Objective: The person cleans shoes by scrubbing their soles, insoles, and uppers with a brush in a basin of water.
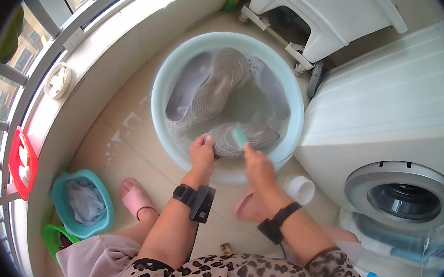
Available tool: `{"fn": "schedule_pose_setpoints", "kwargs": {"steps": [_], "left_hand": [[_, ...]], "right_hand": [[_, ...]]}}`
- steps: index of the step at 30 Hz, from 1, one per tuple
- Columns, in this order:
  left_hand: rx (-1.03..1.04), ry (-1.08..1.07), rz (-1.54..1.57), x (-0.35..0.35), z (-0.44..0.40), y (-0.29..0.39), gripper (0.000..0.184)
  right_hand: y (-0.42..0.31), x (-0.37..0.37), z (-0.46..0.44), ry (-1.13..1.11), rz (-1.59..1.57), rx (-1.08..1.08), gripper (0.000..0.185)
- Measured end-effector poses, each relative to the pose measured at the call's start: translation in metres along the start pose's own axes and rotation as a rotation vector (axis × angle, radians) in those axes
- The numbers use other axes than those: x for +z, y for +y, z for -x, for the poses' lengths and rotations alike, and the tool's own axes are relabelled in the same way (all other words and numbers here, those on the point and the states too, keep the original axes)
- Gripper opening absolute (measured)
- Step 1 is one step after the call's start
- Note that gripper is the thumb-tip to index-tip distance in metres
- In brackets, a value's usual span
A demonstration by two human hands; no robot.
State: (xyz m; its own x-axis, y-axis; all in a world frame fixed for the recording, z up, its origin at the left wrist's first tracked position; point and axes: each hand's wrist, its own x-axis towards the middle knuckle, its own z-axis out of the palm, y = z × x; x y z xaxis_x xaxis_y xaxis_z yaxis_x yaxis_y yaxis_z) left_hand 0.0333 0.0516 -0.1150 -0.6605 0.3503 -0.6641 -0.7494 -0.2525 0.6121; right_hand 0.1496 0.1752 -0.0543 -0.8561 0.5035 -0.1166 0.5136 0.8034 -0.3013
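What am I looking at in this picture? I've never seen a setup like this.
There is no robot here, just a person's two bare hands. The single picture comes from a camera worn on the head, looking forward and down, so you see the wearer's arms, with black devices strapped near the wrists.

On the tiled floor stands a large pale-blue basin of cloudy water with grey footwear in it. The left hand holds the edge of a shoe, sole up. The right hand holds what looks like a light-green brush against that sole; it is blurred.

A white jar stands beside the basin, and a front-loading washing machine to its right.
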Motion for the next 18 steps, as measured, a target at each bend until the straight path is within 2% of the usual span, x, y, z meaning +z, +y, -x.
{"fn": "schedule_pose_setpoints", "kwargs": {"steps": [1,4,8,10,12,15,16,18], "left_hand": [[0.005,-0.013,-0.041,0.000,0.003,-0.003,0.020],[0.036,-0.027,-0.097,-0.005,-0.010,-0.008,0.021],[-0.040,-0.007,-0.019,-0.007,-0.009,-0.005,0.022],[0.015,-0.048,-0.022,0.001,-0.002,0.002,0.022],[0.046,-0.055,-0.054,0.005,0.011,0.005,0.023],[0.032,-0.028,-0.070,-0.001,-0.003,-0.008,0.024],[0.069,-0.002,-0.104,-0.004,-0.013,-0.014,0.024],[0.128,0.056,-0.179,-0.014,-0.027,-0.028,0.024]], "right_hand": [[0.016,-0.002,-0.007,-0.002,0.039,0.125,0.036],[0.010,-0.005,-0.010,0.012,-0.122,0.095,0.032],[-0.001,0.000,-0.016,0.032,-0.019,-0.018,0.027],[-0.005,0.006,-0.024,0.048,0.022,-0.075,0.024],[0.043,-0.009,-0.042,0.003,0.133,0.185,0.019],[0.038,-0.005,-0.045,0.054,0.068,0.326,0.028],[0.026,-0.002,-0.039,0.156,-0.039,0.320,0.028],[-0.010,0.000,-0.005,0.033,-0.132,0.090,0.021]]}}
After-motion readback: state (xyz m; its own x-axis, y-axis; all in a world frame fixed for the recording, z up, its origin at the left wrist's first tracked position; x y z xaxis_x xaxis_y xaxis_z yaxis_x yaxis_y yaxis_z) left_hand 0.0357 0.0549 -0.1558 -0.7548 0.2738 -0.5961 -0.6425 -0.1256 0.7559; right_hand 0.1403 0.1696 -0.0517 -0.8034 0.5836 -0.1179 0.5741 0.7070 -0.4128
